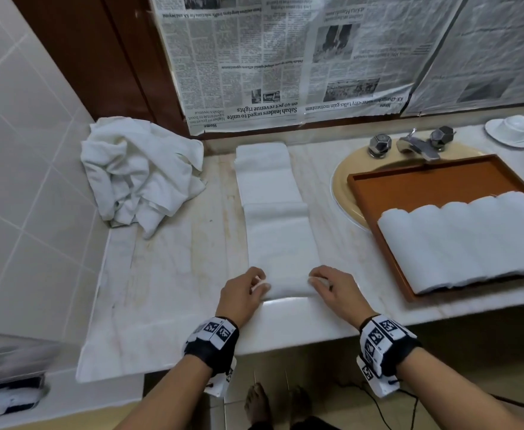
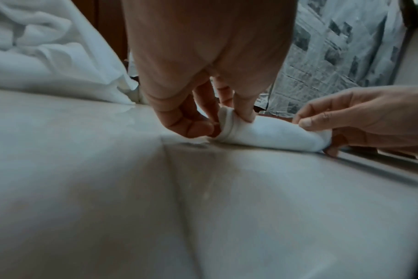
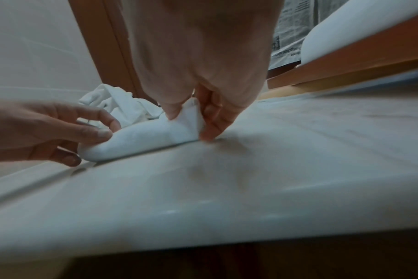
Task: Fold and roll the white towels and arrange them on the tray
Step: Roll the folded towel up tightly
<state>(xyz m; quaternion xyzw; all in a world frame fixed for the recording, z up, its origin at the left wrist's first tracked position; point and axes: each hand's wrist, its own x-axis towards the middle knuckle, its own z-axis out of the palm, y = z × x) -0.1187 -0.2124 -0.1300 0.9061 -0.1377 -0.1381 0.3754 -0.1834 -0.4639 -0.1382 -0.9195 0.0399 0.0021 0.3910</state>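
Left hand point(image 1: 241, 292) and right hand point(image 1: 332, 285) pinching rolled near end of folded towel point(image 1: 281, 243) at countertop point(image 1: 167, 274) front edge, tray point(image 1: 378, 193) rightward.

both hands low center of the head view, left hand point(image 1: 244, 291) and right hand point(image 1: 333, 288) side by side, fingers curled, pinching, wrists strapped

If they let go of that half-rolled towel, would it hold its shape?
Probably not: the towel looks soft and floppy, and only both hands pinch its started roll. Most lies flat, so it likely won't roll away.
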